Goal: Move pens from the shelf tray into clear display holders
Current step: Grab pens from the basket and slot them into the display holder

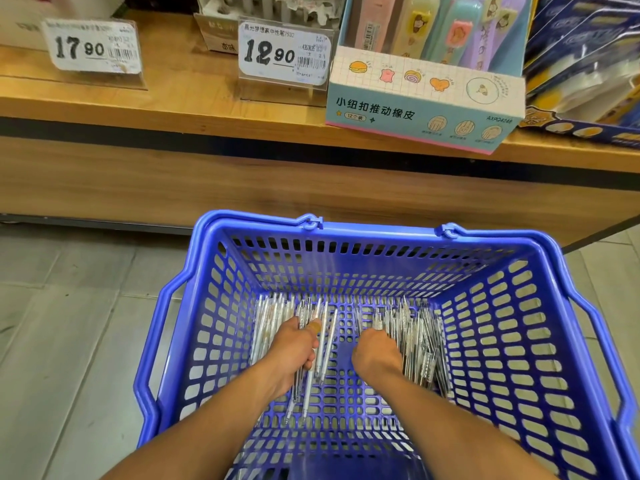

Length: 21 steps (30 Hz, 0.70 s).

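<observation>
The left hand (294,344) is clenching a bundle of pens (320,344) lying lengthwise away from the person; the right hand (375,351) is grasping into the basket's (381,233) right-hand heap (415,341).

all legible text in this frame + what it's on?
"17 90": left price tag
"12 90": middle price tag; its header line and barcode digits too small
"小纽扣推动橡皮", "12个装": eraser display box
Box code at right, blue packs: too blurred
</observation>
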Tool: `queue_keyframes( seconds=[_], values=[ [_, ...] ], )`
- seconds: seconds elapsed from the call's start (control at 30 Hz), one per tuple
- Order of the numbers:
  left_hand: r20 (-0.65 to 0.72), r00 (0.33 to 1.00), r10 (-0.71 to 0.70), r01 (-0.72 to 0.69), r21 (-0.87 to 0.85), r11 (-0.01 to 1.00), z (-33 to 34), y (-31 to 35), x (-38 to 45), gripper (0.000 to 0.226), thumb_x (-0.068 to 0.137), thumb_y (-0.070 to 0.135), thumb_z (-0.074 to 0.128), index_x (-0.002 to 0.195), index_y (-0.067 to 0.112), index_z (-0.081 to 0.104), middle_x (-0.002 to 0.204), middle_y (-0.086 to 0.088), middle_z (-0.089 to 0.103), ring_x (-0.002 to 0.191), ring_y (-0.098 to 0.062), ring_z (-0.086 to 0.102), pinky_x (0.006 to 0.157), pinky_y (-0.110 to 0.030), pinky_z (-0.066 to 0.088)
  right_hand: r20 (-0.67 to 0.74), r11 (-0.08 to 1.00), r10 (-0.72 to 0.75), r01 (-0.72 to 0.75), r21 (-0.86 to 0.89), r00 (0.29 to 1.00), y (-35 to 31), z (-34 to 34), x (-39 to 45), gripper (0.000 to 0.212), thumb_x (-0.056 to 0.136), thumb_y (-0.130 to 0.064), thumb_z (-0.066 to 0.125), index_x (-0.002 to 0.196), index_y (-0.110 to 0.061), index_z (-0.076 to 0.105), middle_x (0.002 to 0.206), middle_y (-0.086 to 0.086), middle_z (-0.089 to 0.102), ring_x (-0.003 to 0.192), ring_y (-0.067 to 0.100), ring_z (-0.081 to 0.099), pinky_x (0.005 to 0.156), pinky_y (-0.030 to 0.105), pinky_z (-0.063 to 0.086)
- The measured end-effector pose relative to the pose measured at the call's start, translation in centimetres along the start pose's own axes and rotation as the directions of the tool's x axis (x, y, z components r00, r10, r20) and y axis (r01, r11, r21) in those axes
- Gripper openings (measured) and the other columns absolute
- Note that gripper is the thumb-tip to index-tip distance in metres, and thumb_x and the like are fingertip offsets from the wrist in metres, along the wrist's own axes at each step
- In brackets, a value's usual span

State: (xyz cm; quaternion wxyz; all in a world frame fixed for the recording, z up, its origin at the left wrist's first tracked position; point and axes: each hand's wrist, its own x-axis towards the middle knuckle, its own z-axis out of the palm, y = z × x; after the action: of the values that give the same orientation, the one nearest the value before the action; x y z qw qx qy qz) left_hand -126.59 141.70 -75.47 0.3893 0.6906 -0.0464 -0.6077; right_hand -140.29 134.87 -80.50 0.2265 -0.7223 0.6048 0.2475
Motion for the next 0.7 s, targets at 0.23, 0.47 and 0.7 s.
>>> queue_keyframes(
  seconds=[0.23,0.47,0.7],
  values=[
    [-0.024,1.000,-0.003,0.003,0.014,1.000,-0.1,-0.3,0.4,0.067,0.099,0.023,0.058,0.154,0.011,0.023,0.081,-0.004,0.055,0.059,-0.011,0.046,0.049,-0.021,0.042,0.191,0.809,-0.194,0.047,0.587,0.962,0.6,-2.0,-0.3,0.032,0.099,-0.025,0.054,0.070,-0.014,0.056,0.054,0.000,0.059,0.047,0.008,0.063,0.056,0.021,0.056],
    [-0.016,0.999,0.041,-0.042,-0.063,0.997,0.3,0.4,-0.4,0.096,0.089,0.043,0.069,0.157,0.013,0.009,0.137,-0.010,0.055,0.098,-0.015,0.059,0.078,-0.023,0.049,0.278,0.518,-0.544,0.056,0.854,0.791,-1.2,-3.1,-2.8,0.021,0.089,-0.024,0.070,0.094,-0.009,0.055,0.064,0.004,0.068,0.059,0.019,0.068,0.054,0.025,0.054],
    [-0.008,1.000,-0.011,0.011,0.020,1.000,0.0,0.4,-0.3,0.057,0.099,0.020,0.059,0.147,0.009,0.030,0.105,-0.011,0.065,0.081,-0.019,0.062,0.068,-0.031,0.052,0.256,0.551,-0.482,0.063,0.832,0.838,-0.3,-3.6,-2.7,0.016,0.090,-0.028,0.067,0.086,-0.013,0.064,0.075,0.004,0.072,0.058,0.012,0.067,0.057,0.022,0.055]
  ],
)
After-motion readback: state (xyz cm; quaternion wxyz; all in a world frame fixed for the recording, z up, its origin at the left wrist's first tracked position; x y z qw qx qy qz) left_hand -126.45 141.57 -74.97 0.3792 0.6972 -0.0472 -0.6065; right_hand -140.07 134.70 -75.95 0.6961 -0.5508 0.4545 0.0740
